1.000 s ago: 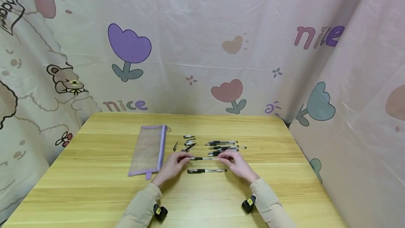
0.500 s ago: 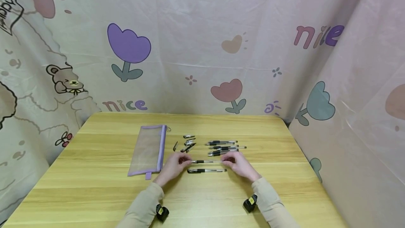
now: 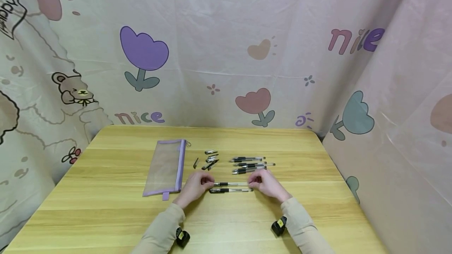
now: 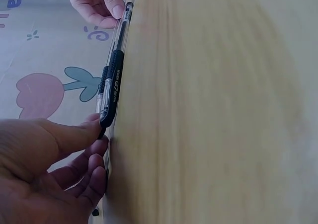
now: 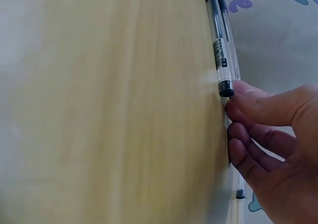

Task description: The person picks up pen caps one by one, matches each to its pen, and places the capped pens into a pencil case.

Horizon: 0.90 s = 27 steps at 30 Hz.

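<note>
My left hand pinches the left end of a gel pen with a black grip, and my right hand pinches its clear right end. That pen lies level, just behind a capped gel pen parallel to it. In the left wrist view the capped pen mostly covers the held one; my left thumb is beside its cap end. The right wrist view shows the capped pen's black end plug close to my right thumb. Fingers hide both tips of the held pen.
Several uncapped pens lie behind my right hand. Loose black pen caps are scattered behind my left hand. Left of them lies a flat mesh zipper pouch with purple edges. Printed curtains hang behind the wooden table.
Both hands have brought the held pen toward the person, from close to the uncapped pens to right behind the capped pen. The capped pen, caps and pouch stay put.
</note>
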Tool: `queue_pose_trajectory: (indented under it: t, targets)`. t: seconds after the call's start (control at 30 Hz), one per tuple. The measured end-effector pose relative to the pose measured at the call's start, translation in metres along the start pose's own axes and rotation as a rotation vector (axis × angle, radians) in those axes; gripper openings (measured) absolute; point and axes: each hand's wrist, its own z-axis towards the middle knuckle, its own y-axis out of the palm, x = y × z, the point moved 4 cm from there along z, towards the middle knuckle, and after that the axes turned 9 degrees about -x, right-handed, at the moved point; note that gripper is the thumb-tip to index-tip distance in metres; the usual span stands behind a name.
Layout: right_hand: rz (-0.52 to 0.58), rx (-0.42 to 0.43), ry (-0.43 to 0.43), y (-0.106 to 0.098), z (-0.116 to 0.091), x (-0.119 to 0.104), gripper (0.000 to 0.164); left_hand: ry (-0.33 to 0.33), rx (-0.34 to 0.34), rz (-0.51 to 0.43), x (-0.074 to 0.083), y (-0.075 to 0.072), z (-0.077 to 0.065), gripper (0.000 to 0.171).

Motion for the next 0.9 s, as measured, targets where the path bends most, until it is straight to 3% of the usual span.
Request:
queue_pose_trajectory:
  t: [0.9]
  targets:
    - [0.011,-0.004,-0.012,0.0028,0.0006,0.0037,0.008,-0.002,-0.021,-0.001,0.0018,-0.0016,-0.0031,0.006]
